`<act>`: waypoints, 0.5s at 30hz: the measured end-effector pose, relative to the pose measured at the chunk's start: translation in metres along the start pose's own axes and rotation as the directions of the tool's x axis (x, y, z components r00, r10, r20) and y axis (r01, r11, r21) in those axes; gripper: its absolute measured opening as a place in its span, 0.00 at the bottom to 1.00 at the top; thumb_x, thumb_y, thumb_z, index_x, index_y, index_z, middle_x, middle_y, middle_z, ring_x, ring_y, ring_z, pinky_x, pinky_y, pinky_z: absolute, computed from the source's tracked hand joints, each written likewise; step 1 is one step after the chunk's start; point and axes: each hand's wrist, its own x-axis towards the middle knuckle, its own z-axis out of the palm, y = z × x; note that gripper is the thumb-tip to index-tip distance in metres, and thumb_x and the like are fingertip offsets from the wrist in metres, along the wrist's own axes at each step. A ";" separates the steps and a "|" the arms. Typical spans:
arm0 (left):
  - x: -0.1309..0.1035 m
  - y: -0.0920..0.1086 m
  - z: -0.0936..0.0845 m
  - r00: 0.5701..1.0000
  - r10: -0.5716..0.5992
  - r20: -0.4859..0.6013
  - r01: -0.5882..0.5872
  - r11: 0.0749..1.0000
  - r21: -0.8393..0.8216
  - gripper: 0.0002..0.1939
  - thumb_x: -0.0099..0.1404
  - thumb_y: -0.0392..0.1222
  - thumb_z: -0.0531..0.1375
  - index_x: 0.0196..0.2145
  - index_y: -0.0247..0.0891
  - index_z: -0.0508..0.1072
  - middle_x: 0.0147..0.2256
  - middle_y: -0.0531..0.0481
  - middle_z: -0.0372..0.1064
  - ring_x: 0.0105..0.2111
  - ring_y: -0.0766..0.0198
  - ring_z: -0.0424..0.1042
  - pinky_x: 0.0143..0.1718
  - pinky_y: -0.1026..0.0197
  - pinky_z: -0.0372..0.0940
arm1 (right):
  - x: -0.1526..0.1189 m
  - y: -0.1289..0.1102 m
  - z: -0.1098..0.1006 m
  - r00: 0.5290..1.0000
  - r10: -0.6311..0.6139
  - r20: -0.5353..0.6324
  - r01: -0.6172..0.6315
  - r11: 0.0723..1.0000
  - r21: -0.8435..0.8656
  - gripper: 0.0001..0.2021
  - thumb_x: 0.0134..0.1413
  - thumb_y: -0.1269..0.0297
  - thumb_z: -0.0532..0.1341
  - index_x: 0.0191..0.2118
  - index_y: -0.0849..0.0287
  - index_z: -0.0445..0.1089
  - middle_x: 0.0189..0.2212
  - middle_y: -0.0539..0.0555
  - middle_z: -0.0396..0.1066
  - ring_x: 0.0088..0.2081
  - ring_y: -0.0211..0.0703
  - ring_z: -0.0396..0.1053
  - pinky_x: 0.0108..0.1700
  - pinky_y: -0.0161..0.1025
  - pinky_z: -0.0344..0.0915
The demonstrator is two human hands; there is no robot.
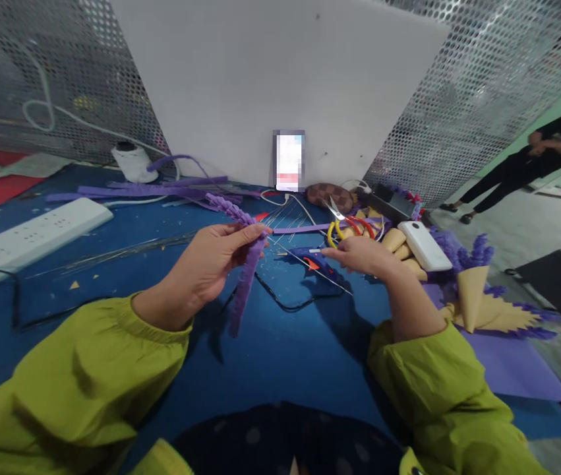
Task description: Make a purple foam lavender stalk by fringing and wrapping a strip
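Observation:
My left hand (215, 264) pinches a purple paper flower stem (233, 210) near the middle, with a fringed purple strip (244, 290) hanging down below the fingers. A thin wire runs from the pinch down to the right. My right hand (359, 254) reaches over the blue glue gun (317, 262), close to the scissors (342, 216) with red and yellow handles; its fingers are curled, and what they touch, if anything, is hidden. Behind the hands lies a narrow purple strip (302, 229).
A white power strip (37, 234) and thin wires (126, 254) lie left. A lit phone (289, 161) stands at the back. Right are a white power bank (424, 246), paper cones (471, 297) and purple sheets (522, 366). A person (522, 161) stands beyond.

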 end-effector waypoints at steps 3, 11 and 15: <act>0.001 0.002 -0.002 1.000 0.016 -0.002 -0.016 0.999 -0.028 0.13 0.48 0.46 0.73 0.28 0.34 0.81 0.26 0.49 0.74 0.26 0.69 0.68 0.29 0.66 0.63 | 0.017 -0.005 0.019 0.984 -0.066 0.168 0.043 0.990 0.136 0.28 0.54 0.36 0.56 0.21 0.59 0.68 0.18 0.56 0.70 0.23 0.43 0.68 0.27 0.38 0.59; 0.001 0.002 -0.003 1.000 0.000 0.004 0.000 0.999 -0.052 0.13 0.49 0.46 0.73 0.28 0.34 0.81 0.27 0.49 0.74 0.26 0.69 0.68 0.29 0.67 0.62 | 0.032 0.003 0.032 0.999 0.012 0.052 -0.049 0.589 0.807 0.17 0.41 0.53 0.70 0.27 0.62 0.68 0.18 0.48 0.64 0.22 0.35 0.63 0.24 0.33 0.66; 0.001 0.003 -0.003 1.000 -0.025 0.001 0.025 0.998 -0.058 0.14 0.49 0.46 0.73 0.29 0.33 0.81 0.26 0.49 0.73 0.25 0.70 0.67 0.27 0.67 0.61 | 0.014 -0.008 0.015 0.961 0.031 -0.275 0.256 0.272 0.928 0.16 0.38 0.59 0.71 0.32 0.59 0.67 0.23 0.49 0.71 0.23 0.36 0.68 0.24 0.33 0.65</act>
